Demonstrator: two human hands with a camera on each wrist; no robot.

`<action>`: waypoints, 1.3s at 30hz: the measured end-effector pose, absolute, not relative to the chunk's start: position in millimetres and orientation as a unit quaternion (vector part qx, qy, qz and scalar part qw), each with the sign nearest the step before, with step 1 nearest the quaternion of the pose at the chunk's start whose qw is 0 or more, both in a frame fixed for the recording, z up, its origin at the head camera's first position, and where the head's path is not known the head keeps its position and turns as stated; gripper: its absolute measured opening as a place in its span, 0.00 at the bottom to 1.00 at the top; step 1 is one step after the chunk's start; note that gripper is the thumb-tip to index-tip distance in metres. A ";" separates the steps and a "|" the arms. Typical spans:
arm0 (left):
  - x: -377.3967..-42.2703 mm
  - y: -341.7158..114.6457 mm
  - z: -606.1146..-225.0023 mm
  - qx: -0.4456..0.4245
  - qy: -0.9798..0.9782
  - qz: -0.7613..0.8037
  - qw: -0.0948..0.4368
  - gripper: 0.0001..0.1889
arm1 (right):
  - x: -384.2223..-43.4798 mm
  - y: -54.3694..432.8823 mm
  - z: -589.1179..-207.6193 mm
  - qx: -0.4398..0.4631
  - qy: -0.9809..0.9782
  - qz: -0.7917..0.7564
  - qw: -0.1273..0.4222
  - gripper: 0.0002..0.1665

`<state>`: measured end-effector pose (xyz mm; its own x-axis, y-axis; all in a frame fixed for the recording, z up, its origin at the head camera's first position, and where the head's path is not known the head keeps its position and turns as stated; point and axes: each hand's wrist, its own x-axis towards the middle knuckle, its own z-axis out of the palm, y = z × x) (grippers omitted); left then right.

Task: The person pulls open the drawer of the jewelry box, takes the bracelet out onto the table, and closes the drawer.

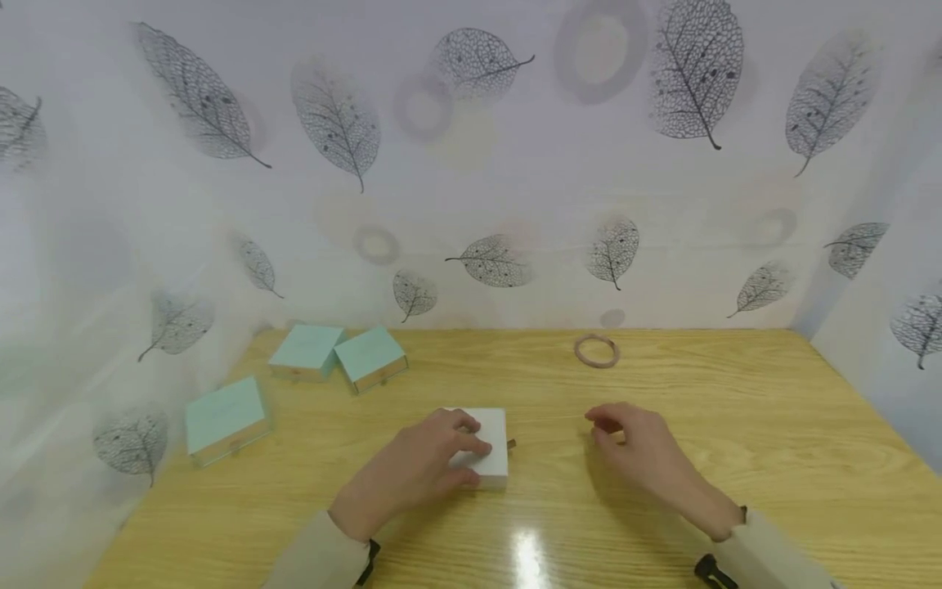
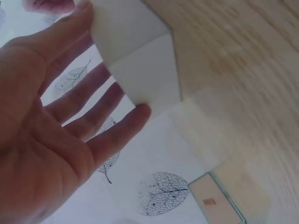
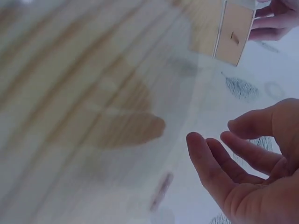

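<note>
A small white box [image 1: 495, 425] sits on the wooden table. Its peach end face [image 3: 232, 33] carries a short brown tab [image 1: 511, 443] and points to the right. My left hand [image 1: 415, 462] lies over the box's left part and grips it. The thumb is along the near edge, and in the left wrist view a fingertip [image 2: 144, 111] presses at a corner. To the right of the box, apart from it, my right hand [image 1: 648, 454] hovers above the table. Its fingers are loosely bent, with nothing between fingertips and thumb in the right wrist view.
Three mint-green boxes with peach sides stand at the left: one nearer box [image 1: 226, 417], and two at the back, a left one [image 1: 305, 348] and a right one [image 1: 371, 357]. A mauve ring [image 1: 597, 351] lies near the table's back edge. Leaf-patterned curtain [image 1: 471, 164] surrounds the table.
</note>
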<state>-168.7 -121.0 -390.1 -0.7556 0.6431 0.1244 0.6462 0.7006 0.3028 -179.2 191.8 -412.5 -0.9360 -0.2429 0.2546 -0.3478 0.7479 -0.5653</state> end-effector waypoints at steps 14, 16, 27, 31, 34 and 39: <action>-203.5 -101.8 -394.1 -0.313 -0.935 -0.168 -0.029 0.17 | -173.9 239.1 -411.4 0.148 -0.950 0.256 0.101 0.12; -207.7 -98.4 -394.2 -0.303 -0.938 -0.168 -0.033 0.16 | -173.6 243.5 -412.6 0.147 -0.952 0.251 0.098 0.12; -234.8 -71.7 -394.0 -0.254 -0.947 -0.188 -0.051 0.13 | -172.4 258.5 -418.0 0.146 -0.957 0.231 0.101 0.12; -243.0 -63.2 -393.9 -0.254 -0.950 -0.180 -0.039 0.12 | -171.9 261.4 -418.5 0.141 -0.958 0.227 0.106 0.12; -248.9 -56.6 -392.2 -0.246 -0.951 -0.181 -0.042 0.13 | -170.6 263.2 -418.7 0.140 -0.958 0.224 0.111 0.12; -257.2 -47.6 -389.4 -0.235 -0.953 -0.183 -0.054 0.15 | -168.6 266.5 -419.5 0.141 -0.957 0.221 0.124 0.12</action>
